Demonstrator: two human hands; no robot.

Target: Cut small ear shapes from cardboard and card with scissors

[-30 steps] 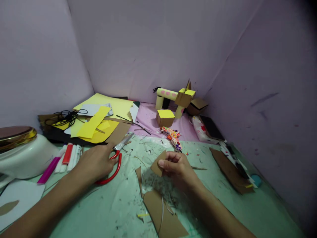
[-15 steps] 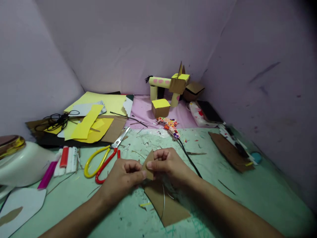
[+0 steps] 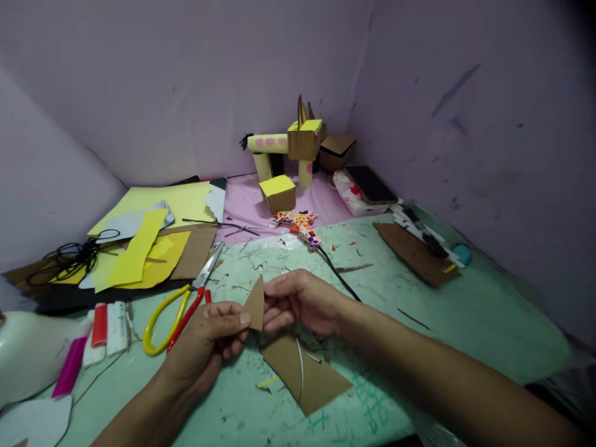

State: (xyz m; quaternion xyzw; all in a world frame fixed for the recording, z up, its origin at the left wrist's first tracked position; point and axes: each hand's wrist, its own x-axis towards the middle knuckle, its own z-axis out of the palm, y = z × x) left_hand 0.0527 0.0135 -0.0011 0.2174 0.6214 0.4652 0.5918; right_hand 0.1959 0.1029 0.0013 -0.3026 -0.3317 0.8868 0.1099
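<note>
A small triangular cardboard piece point(image 3: 256, 305) stands upright, pinched at its lower left between the thumb and fingers of my left hand point(image 3: 212, 332). At its right edge is my right hand point(image 3: 305, 302), with thumb and fingers apart and the fingertips close to the edge; whether they touch it I cannot tell. Below both hands a larger cardboard piece point(image 3: 321, 385) lies on the table, with a thin white strip point(image 3: 301, 372) across it. Scissors point(image 3: 179, 313) with yellow and red handles lie just beyond my left hand.
A flower-patterned glue gun point(image 3: 305, 228) with a black cord lies ahead. Behind it stand a small yellow-topped box point(image 3: 279, 194) and a cardboard animal figure point(image 3: 274, 144). Papers point(image 3: 139, 248) and markers point(image 3: 99, 326) are at left; a phone point(image 3: 371, 184) and brown cardboard point(image 3: 414, 251) are at right.
My right hand has loosened its pinch on the small cardboard piece, and its fingers have spread. The left hand still grips the piece, now turned more upright. The view has shifted somewhat right.
</note>
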